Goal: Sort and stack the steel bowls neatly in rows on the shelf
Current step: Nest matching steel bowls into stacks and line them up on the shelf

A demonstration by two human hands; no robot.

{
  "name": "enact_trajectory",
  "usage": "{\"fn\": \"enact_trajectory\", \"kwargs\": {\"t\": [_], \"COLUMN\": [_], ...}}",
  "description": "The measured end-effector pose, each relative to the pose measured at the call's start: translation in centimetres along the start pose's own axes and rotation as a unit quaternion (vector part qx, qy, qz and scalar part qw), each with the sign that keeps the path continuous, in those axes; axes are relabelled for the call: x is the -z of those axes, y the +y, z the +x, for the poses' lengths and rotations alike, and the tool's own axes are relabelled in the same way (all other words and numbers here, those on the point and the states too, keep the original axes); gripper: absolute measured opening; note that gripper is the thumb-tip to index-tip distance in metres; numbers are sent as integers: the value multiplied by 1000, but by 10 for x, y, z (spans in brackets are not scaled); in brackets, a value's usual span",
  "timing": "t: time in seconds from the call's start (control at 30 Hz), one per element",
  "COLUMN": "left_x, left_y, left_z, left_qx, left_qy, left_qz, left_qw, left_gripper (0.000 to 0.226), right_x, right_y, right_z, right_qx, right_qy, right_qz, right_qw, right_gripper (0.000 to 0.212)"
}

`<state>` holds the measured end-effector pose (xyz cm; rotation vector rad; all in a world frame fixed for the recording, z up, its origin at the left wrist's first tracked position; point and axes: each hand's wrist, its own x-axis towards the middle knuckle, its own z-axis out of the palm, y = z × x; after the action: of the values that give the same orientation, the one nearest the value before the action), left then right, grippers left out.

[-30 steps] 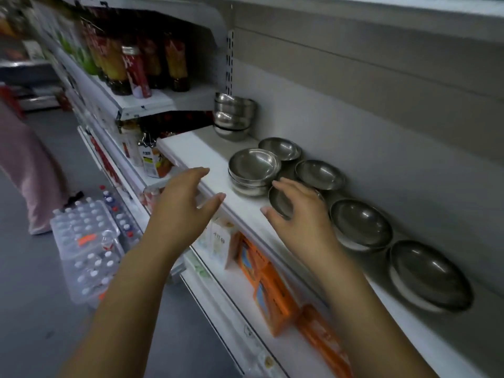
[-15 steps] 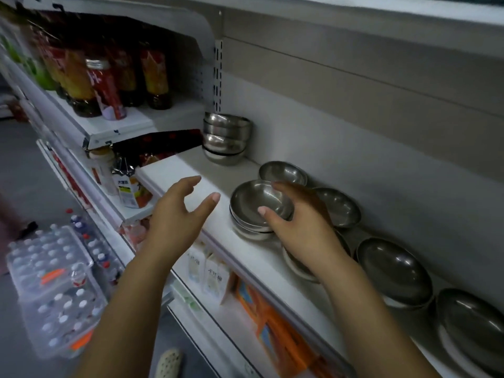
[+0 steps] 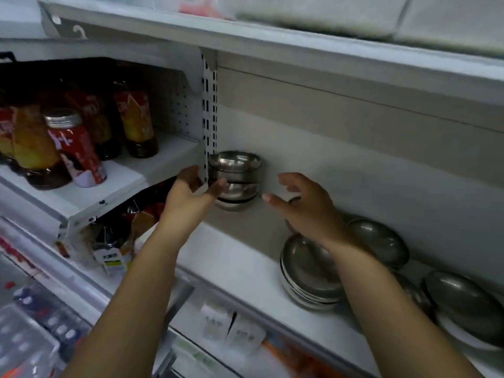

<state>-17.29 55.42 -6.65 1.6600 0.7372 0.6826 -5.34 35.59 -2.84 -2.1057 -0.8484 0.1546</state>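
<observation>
Two bare hands reach toward a tall stack of steel bowls (image 3: pixel 236 181) standing at the back left corner of a white shelf (image 3: pixel 231 257). The left hand (image 3: pixel 191 192) is at the stack's left side and the right hand (image 3: pixel 305 205) near its right; both have fingers spread apart, gripping nothing. A low stack of bowls (image 3: pixel 308 274) and single bowls (image 3: pixel 381 241) sit further right. Sauce bottles (image 3: pixel 73 148) fill the neighbouring shelf.

Two bowl stacks, a back stack (image 3: pixel 234 181) and a front stack (image 3: pixel 308 279); two loose bowls (image 3: pixel 379 245) (image 3: pixel 463 304) show plainly. Two hands, left hand (image 3: pixel 188 197) and right hand (image 3: pixel 308 208); two cartons (image 3: pixel 215 320) (image 3: pixel 245 334).
</observation>
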Motion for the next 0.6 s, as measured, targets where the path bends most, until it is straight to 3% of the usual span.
{"fn": "enact_trajectory", "kwargs": {"t": [0.13,0.3,0.37,0.43,0.5,0.53,0.6], "left_x": [2,5,5,8,7,7,7], "left_y": [-8,-27,-34,-23,-22,-23,-25], "left_z": [40,89,100,96,98,98,101], "left_qx": [-8,-33,-44,-65,-73,-73,-84], "left_qy": [-52,-135,-151,-165,-177,-179,-175], "left_qz": [21,82,111,115,96,87,75], "left_qw": [998,987,981,977,977,977,978], "left_gripper": [77,102,96,68,48,48,52], "right_x": [-13,-23,-30,-36,-43,-46,-51], "right_y": [-13,-15,-13,-13,-15,-16,-16], "right_z": [31,62,69,75,79,81,83], "right_qx": [-33,-110,-121,-115,-81,-63,-44], "right_qy": [-11,-24,-30,-35,-39,-35,-7], "right_qz": [-16,-25,-32,-40,-50,-45,-53], "right_qw": [999,993,992,992,995,996,998], "right_gripper": [63,86,86,69,32,22,25]}}
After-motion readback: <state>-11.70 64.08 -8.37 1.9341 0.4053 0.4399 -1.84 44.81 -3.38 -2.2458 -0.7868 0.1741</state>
